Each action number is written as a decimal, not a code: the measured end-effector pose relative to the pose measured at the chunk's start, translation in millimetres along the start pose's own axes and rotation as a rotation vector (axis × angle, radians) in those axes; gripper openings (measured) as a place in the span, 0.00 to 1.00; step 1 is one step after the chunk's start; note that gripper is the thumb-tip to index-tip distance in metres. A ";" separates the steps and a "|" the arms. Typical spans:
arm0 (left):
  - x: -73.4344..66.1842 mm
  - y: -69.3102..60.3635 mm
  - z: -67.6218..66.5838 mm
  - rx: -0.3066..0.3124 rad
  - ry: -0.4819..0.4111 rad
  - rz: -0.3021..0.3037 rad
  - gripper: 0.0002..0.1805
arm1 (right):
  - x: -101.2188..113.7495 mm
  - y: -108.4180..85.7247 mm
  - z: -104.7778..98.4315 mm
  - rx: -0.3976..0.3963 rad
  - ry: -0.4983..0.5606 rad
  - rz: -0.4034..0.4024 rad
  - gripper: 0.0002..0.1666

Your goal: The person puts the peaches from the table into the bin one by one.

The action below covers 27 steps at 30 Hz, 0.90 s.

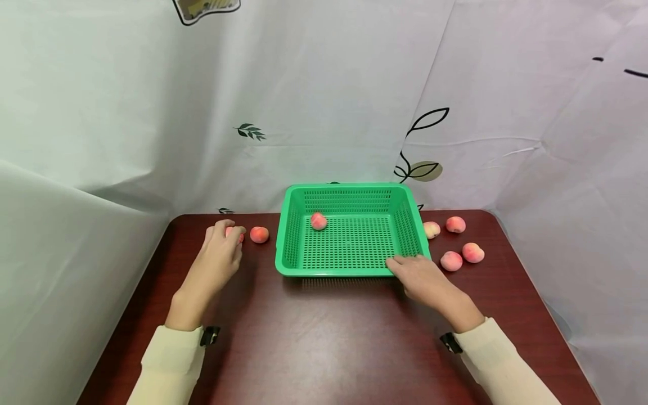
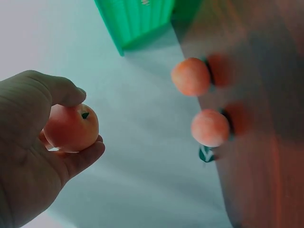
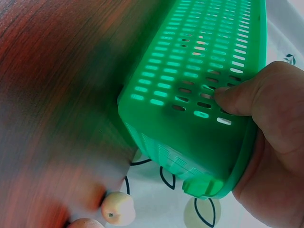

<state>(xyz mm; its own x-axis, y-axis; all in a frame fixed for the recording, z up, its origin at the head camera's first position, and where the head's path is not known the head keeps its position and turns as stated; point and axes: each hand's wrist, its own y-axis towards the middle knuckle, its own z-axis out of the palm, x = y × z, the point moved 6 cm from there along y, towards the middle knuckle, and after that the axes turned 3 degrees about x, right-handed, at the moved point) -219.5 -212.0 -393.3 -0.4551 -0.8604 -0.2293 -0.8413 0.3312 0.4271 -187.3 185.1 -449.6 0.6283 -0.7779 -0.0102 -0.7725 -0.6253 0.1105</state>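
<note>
My left hand (image 1: 216,259) is over the left part of the table, gripping a red-and-yellow peach (image 2: 73,128) between thumb and fingers. Two more peaches lie on the table beyond it, an upper one (image 2: 191,77) and a lower one (image 2: 210,128) in the left wrist view. In the head view, the fingers partly hide the red fruit by them. My right hand (image 1: 422,278) grips the green perforated basket (image 1: 349,272) by its rim at the near right corner. Its thumb presses the outer wall, as the right wrist view shows. One peach (image 1: 318,221) sits inside the basket, towards the left.
Right of the basket lie several peaches, among them a far one (image 1: 455,224), a near one (image 1: 451,261) and a pale one (image 1: 431,229) against the basket's side. The dark red-brown table (image 1: 329,349) ends at a pale patterned cloth (image 1: 324,101) behind and on both sides.
</note>
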 end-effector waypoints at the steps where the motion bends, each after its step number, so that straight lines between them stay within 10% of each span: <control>1: -2.2 2.5 -0.6 -0.001 -0.001 0.009 0.12 | 0.1 0.2 -0.1 -0.002 0.000 -0.002 0.17; 27: -37.8 67.0 1.8 0.095 0.056 0.198 0.10 | 0.1 0.1 -0.4 -0.010 -0.010 -0.010 0.17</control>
<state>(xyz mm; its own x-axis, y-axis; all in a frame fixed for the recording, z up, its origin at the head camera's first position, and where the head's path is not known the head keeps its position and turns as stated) -259.2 -156.6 -357.5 -0.5995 -0.7942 -0.0994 -0.7622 0.5286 0.3737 -187.3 185.0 -449.2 0.6350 -0.7723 -0.0213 -0.7652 -0.6325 0.1199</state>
